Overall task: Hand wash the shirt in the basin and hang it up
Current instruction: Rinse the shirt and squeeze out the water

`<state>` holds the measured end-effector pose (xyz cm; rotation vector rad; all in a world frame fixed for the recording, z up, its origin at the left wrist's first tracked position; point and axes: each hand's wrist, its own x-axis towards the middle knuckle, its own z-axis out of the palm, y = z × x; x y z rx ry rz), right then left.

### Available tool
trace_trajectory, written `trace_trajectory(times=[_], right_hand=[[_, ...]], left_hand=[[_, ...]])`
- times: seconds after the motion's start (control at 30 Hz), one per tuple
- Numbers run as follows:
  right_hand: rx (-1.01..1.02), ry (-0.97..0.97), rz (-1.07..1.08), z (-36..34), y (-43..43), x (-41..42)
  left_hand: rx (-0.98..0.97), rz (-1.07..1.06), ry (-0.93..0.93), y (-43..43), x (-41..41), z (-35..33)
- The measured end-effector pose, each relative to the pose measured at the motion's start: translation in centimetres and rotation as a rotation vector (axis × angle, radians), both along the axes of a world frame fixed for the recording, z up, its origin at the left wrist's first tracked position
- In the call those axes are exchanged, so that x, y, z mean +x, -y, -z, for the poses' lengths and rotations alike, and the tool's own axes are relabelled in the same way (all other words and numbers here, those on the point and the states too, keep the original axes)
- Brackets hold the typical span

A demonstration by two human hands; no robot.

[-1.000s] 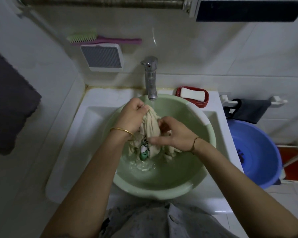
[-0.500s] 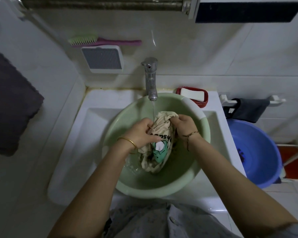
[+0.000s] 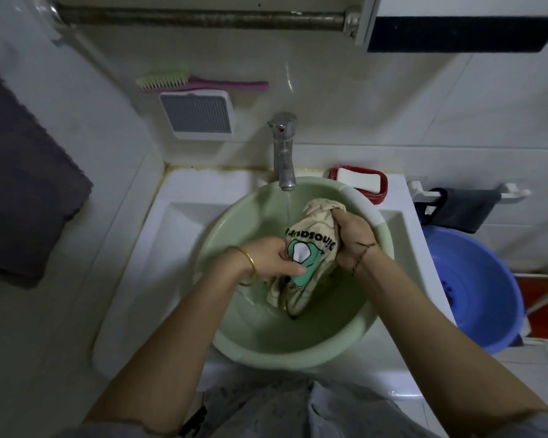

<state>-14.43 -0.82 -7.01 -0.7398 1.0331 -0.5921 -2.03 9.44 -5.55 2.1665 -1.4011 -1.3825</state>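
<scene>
A wet cream shirt with black lettering and a green print hangs bunched over the pale green basin, which sits in the white sink. My left hand pinches the shirt's lower left side at the green print. My right hand grips the upper right of the bundle and holds it up. A thin stream of water runs from the metal tap just left of the shirt's top. Shallow water lies in the basin's bottom.
A red soap dish with a white bar sits at the sink's back right. A blue tub stands to the right, under a dark cloth on a rail. A grey towel hangs left. A brush and a metal bar are on the wall.
The hands swapped heights: my right hand rose to the top right of the shirt, my left dropped to its lower left. The shirt turned, and its lettering and green print now face up.
</scene>
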Motion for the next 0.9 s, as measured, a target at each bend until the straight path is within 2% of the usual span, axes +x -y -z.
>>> trace_trajectory(times=[0.1,0.17,0.3,0.37,0.4,0.43,0.47,0.53,0.57,0.63,0.7,0.77,0.83,0.9], right_hand=[[-0.106,-0.064,-0.024,0.1,0.3,-0.3],[-0.306,-0.303,-0.099,0.4,0.6,-0.7],[-0.787,-0.912,-0.492,1.2,0.0,-1.0],[-1.033,-1.114,-0.475,1.4,-0.8,-0.9],[-1.150,-1.113,-0.376,1.1,-1.1,-1.0],[-1.232,-1.010,-0.278,0.6,-1.4,-1.0],[-1.229,-0.822,-0.245,0.0,-1.5,-1.1],[-1.075,-0.415,-0.346,-1.3,-2.1,-1.0],[-1.011,-0.352,-0.451,-1.5,-2.5,-1.0],[-0.988,-0.400,-0.584,-0.8,-2.9,-0.8],[-0.984,-0.426,-0.480,-0.1,-2.5,-0.7],[-0.804,-0.320,-0.323,-0.1,-1.6,-0.8],[-0.531,-0.102,-0.224,-0.3,-0.9,-0.9],[-0.312,0.056,-0.153,-0.6,-0.6,-0.8]], left_hand=[[-0.142,-0.157,-0.066,0.0,-0.7,0.8],[-0.204,-0.185,-0.073,0.3,-0.6,0.1],[-0.264,-0.345,-0.196,0.9,-0.2,-2.6],[-0.260,-0.480,-0.337,1.1,-0.1,-3.7],[-0.275,-0.569,-0.433,1.2,-0.1,-4.1],[-0.298,-0.664,-0.529,1.3,-0.1,-4.4],[-0.328,-0.752,-0.603,1.4,0.0,-4.5],[-0.369,-0.856,-0.687,1.7,0.1,-4.5],[-0.380,-0.875,-0.728,1.9,-0.1,-4.4],[-0.387,-0.888,-0.809,2.1,-0.4,-4.3],[-0.372,-0.850,-0.841,2.1,-0.5,-4.0],[-0.364,-0.704,-0.662,1.8,-0.2,-3.2],[-0.368,-0.561,-0.464,1.3,0.1,-2.4],[-0.360,-0.465,-0.364,0.9,0.1,-2.1]])
